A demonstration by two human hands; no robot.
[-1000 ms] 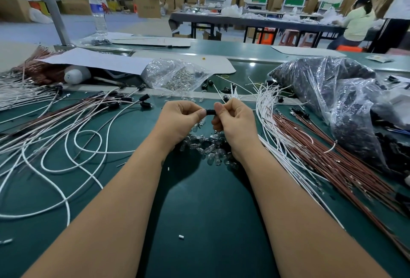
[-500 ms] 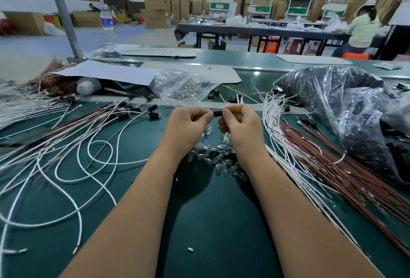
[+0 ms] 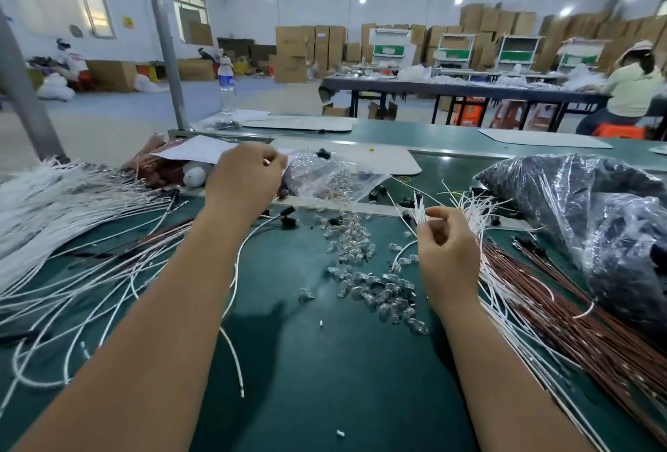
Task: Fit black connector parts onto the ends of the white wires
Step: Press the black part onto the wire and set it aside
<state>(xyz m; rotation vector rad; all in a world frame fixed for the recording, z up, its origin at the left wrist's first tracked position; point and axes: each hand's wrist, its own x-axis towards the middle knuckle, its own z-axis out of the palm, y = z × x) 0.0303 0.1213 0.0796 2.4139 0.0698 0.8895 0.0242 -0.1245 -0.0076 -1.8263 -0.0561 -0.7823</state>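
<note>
Head-camera view of a green work table (image 3: 325, 379) during connector assembly. The left hand (image 3: 245, 181) is raised at the far side of the table, beside a clear plastic bag (image 3: 335, 177) of small parts; its fingers are curled loosely together, and whether they pinch anything cannot be told from this angle. The right hand (image 3: 447, 253) is closed, its thumb and fingers clamped on the upright ends of a small bunch of white wires (image 3: 420, 208), whose tips stand just above the fingertips. Further white wires fan out behind this hand and trail down the right side of the table, alongside a bundle of red-brown wires (image 3: 577, 314). A finished white wire with a black connector part (image 3: 287, 211) at its end lies between the two hands, close under the left wrist, and several loose black connector parts lie scattered near the table's metal rail. Small clear bulbs (image 3: 375, 289) lie strewn across the centre of the table. A large heap of white wires (image 3: 54, 199) occupies the left side, and a big plastic bag of dark parts (image 3: 595, 220) sits at far right.
</note>
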